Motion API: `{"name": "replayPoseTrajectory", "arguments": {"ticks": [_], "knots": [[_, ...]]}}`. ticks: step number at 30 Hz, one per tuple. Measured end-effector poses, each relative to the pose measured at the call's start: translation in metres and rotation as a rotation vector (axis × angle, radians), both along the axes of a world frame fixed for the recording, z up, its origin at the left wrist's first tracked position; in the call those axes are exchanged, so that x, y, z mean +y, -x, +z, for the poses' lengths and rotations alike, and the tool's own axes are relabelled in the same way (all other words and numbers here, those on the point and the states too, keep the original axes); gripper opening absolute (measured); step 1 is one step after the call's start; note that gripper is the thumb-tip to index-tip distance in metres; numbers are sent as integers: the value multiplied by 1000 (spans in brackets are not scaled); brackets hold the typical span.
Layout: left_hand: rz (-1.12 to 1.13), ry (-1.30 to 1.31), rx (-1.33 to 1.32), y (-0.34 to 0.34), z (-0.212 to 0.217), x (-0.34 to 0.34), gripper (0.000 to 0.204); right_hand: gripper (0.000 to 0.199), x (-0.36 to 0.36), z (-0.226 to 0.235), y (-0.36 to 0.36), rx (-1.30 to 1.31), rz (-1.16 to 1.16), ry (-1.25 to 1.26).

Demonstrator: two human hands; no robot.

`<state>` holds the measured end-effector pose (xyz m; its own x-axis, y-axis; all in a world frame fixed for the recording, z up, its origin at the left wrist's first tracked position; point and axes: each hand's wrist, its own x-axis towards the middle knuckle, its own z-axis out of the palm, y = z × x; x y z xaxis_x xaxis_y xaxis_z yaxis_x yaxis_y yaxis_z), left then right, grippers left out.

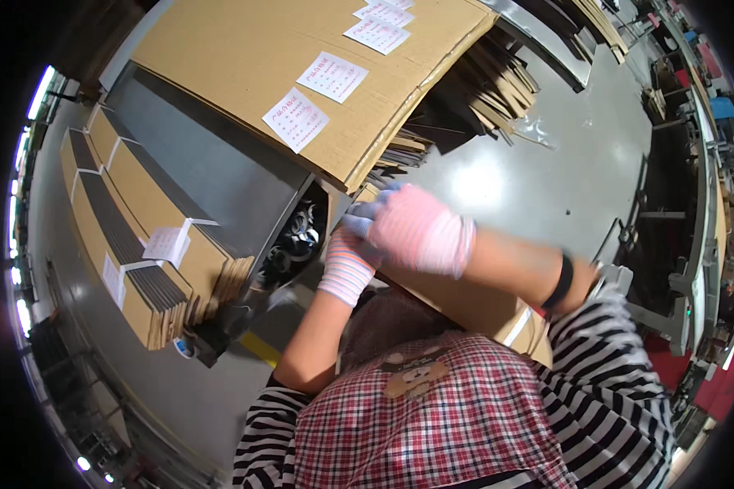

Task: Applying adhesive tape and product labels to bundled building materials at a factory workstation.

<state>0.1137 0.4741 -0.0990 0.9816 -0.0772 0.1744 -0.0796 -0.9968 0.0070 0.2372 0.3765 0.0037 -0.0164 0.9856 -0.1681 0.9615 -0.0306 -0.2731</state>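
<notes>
Gloved right hand overlaps left hand; cardboard stack beyond.

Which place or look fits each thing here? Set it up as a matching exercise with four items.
Things:
1. right hand
2. wristband
3. white labels
4. bundled cardboard

Descriptions:
A. black, on the right forearm
B. strapped in stacks at the left
C. in a pink glove, on a cardboard piece
D. stuck on the big flat sheet on top

Pairs: 1-C, 2-A, 3-D, 4-B
</notes>
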Motion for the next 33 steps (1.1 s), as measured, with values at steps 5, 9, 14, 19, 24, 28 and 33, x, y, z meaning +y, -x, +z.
{"name": "replayPoseTrajectory", "arguments": {"ticks": [5,9,14,19,24,28,33], "knots": [[635,867,289,-7,25,-8,65,19,14,-71,-102,237,75,171],[281,680,117,-9,6,-40,41,15,-4,-137,-108,676,24,22],[-9,220,170,-19,12,-66,34,22,16,-106,-70,243,-64,227],[-28,227,178,-26,16,-62,38,31,-2,-125,-78,52,-464,295],[-128,404,-151,-25,-4,-57,43,66,-167,2,-18,1028,-1020,-321],[-233,438,-225,-17,12,-59,49,46,-317,-1,101,1635,-791,152],[-696,45,305,-8,41,-178,96,36,-474,-183,249,1728,-965,152]]}}
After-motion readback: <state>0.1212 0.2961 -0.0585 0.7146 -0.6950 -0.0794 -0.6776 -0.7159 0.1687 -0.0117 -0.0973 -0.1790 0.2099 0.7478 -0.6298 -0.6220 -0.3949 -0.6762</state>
